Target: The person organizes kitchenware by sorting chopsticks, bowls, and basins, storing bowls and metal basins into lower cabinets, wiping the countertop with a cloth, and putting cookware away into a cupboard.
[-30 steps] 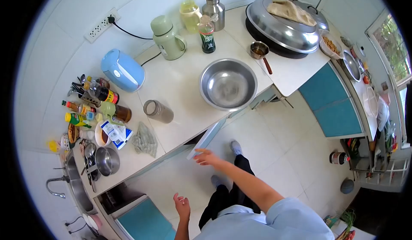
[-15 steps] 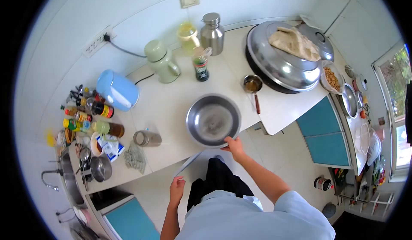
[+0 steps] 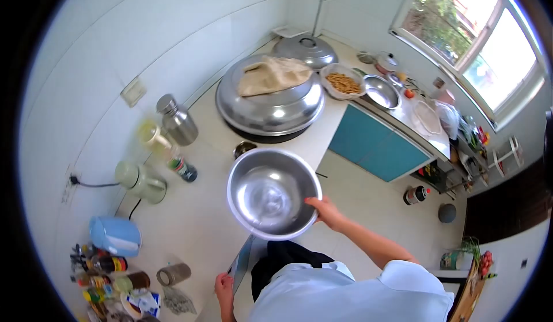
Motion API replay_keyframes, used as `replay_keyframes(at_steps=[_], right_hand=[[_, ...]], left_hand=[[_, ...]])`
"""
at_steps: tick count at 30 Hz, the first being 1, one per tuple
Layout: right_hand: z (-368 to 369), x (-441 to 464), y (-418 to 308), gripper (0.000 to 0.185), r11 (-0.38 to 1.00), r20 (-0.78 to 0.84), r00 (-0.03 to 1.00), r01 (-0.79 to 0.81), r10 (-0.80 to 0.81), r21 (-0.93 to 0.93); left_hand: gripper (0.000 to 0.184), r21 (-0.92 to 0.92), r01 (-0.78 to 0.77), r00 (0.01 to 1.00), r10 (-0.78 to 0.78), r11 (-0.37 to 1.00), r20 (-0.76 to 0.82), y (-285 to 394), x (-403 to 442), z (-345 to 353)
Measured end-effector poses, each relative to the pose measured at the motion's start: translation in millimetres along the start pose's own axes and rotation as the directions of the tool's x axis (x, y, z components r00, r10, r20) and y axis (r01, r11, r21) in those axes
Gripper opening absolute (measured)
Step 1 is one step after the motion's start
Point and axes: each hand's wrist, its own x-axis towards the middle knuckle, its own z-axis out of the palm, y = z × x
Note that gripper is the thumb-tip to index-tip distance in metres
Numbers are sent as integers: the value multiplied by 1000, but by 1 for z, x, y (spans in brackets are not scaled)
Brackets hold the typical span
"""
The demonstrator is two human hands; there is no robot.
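My right hand (image 3: 326, 211) grips the right rim of a wide metal basin (image 3: 253, 218), thumb inside the rim and fingers beneath. The basin is held up over the counter's front edge, its inside tilted towards me, and no food shows in it. Behind its upper rim a small dark pan (image 3: 244, 148) is partly hidden. At the counter's front, low beside my body, my left hand (image 3: 223, 286) hangs with its fingers loosely curled in and nothing visible in them.
A large domed lid (image 3: 230, 106) with a cloth (image 3: 273, 75) on it covers a wok at the back. Bottles, a green thermos (image 3: 141, 182) and a blue kettle (image 3: 115, 235) stand left. A bowl of nuts (image 3: 343, 84) and a second metal basin (image 3: 382, 91) sit on the right-hand counter.
The basin has come up off the counter in my right hand, closer to me. My view has turned right, bringing the window further into sight. My left hand remains low at my side.
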Motion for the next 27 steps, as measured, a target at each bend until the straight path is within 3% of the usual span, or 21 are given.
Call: replay_keyframes(at_steps=[3,6,10,11,13,15,16,18,22,24,27], right_hand=[[-53,-11,-17,39,968,-195,978,119,-76,221],[-120,7,-27,35,943,-313,947,164,-68,290],[-202,63,-54,34,889,-578,808,340,-109,308],[-227,84,-62,34,870,-634,766,381,-106,314],[-277,127,-82,35,830,-716,692,451,-93,328],[-332,173,-104,36,799,-773,632,493,-56,344],[-363,200,-109,35,779,-788,613,519,-54,351],[-413,246,-127,32,759,-831,556,553,-28,344],[-486,305,-144,29,757,-858,513,546,38,359],[-509,329,-147,31,806,-817,559,413,143,424],[-522,351,-151,31,813,-842,501,394,201,428]], left_hand=[[18,-68,-24,1000,25,997,3,14,17,6],[18,-116,-15,1000,14,993,-6,32,32,17],[19,-116,-8,1000,9,993,13,39,51,32],[18,-90,78,997,-75,993,36,42,57,35],[29,-36,-16,997,19,999,81,40,67,51],[28,-91,95,995,-94,991,10,39,73,71],[12,-74,35,998,-39,997,-46,35,78,85],[12,-14,-8,992,7,1000,-128,37,89,117],[10,89,139,986,-129,986,-104,83,128,213],[10,112,186,981,-178,976,-81,107,142,249],[8,136,212,977,-207,968,-51,133,154,288]])
